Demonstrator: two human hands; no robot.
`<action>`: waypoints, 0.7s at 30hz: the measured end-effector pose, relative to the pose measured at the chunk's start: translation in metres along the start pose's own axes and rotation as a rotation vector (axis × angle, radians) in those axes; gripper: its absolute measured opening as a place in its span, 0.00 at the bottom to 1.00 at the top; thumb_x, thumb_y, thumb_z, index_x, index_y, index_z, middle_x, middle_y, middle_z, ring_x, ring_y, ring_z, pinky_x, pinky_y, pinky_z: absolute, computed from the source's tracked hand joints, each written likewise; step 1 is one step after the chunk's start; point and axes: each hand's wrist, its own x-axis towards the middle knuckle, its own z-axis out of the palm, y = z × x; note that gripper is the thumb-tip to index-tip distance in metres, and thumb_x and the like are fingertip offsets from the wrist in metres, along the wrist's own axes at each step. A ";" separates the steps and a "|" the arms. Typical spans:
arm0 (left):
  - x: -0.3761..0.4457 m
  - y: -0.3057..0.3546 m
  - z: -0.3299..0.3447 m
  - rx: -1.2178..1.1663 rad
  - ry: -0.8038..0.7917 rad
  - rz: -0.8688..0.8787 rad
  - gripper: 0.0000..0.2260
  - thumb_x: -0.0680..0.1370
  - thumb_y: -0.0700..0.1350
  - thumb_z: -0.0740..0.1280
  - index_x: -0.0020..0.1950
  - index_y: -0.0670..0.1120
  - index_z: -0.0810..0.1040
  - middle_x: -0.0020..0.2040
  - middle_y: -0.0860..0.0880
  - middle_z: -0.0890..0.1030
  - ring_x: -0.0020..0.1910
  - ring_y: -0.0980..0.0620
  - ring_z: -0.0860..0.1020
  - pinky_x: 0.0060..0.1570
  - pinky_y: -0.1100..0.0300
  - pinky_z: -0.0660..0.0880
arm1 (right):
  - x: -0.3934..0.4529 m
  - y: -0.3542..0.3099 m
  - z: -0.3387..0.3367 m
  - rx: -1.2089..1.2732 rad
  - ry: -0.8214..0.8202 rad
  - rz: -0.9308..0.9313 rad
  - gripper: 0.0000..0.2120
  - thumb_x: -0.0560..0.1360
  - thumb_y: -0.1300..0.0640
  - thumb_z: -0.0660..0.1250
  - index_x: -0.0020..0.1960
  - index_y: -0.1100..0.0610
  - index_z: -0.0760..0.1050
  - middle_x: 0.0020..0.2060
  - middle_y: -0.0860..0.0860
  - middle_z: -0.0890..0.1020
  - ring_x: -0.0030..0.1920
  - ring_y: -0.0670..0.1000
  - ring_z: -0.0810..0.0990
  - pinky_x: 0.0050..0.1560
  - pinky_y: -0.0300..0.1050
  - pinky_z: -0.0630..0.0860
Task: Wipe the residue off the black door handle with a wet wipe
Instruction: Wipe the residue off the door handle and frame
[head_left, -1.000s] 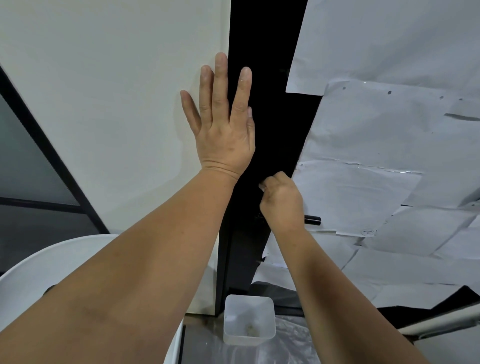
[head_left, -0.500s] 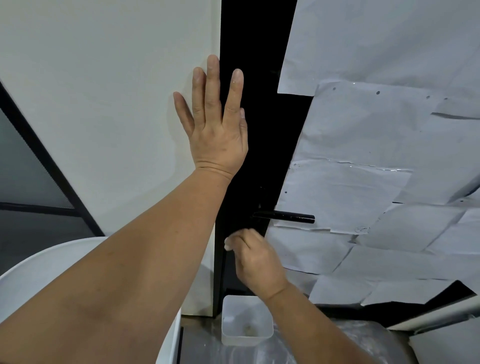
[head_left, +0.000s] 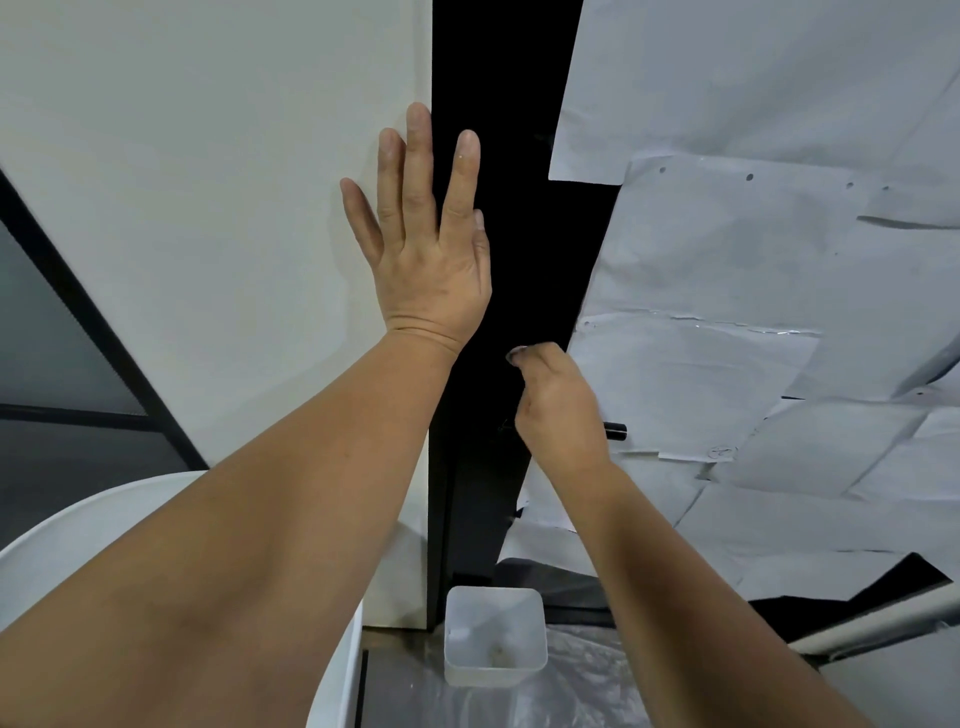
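The black door handle (head_left: 616, 431) is a slim, round lever jutting horizontally from the dark door edge (head_left: 511, 234); only its glossy outer tip shows, poking out to the right from behind the right hand (head_left: 561, 410) and standing out against the white paper sheets (head_left: 727, 291) taped over the door face. Whether any residue sits on it cannot be told, since most of its length is hidden. The right hand's grip is curled tight in front of the handle, fingers folded inward with the thumb and fingertips drawn together near the top of the fist; a small pale sliver shows at those fingertips (possibly the wet wipe, though too little of it is visible to be sure), and whether the hand actually touches the handle cannot be made out. The left hand (head_left: 426, 249) lies flat with fingers straight and slightly spread, its palm pressed on the pale wall panel (head_left: 208, 208) right at the boundary with the dark door edge, index finger over the black strip. Down below, a translucent square plastic tub (head_left: 493, 639) stands on crinkled clear sheeting, and a white curved basin rim (head_left: 78, 525) shows at lower left beneath the left forearm.
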 end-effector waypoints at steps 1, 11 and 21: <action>0.000 0.000 0.000 0.001 -0.001 0.000 0.25 0.81 0.40 0.63 0.75 0.48 0.59 0.74 0.36 0.67 0.75 0.38 0.60 0.71 0.31 0.55 | 0.003 0.000 0.002 -0.055 -0.059 -0.029 0.19 0.68 0.74 0.63 0.56 0.62 0.78 0.50 0.54 0.78 0.47 0.54 0.77 0.46 0.43 0.79; 0.000 0.000 -0.001 0.000 -0.020 -0.002 0.24 0.82 0.41 0.63 0.75 0.48 0.59 0.74 0.36 0.67 0.75 0.37 0.60 0.72 0.31 0.54 | 0.008 -0.002 0.010 -0.232 -0.154 -0.154 0.13 0.65 0.72 0.62 0.46 0.62 0.79 0.42 0.54 0.77 0.41 0.54 0.73 0.41 0.47 0.75; -0.001 0.000 -0.002 -0.006 -0.020 0.001 0.23 0.82 0.41 0.62 0.75 0.48 0.59 0.74 0.36 0.67 0.75 0.37 0.60 0.71 0.31 0.54 | 0.014 -0.008 0.013 -0.196 -0.156 -0.173 0.11 0.62 0.74 0.64 0.39 0.62 0.79 0.40 0.55 0.78 0.41 0.55 0.74 0.41 0.49 0.77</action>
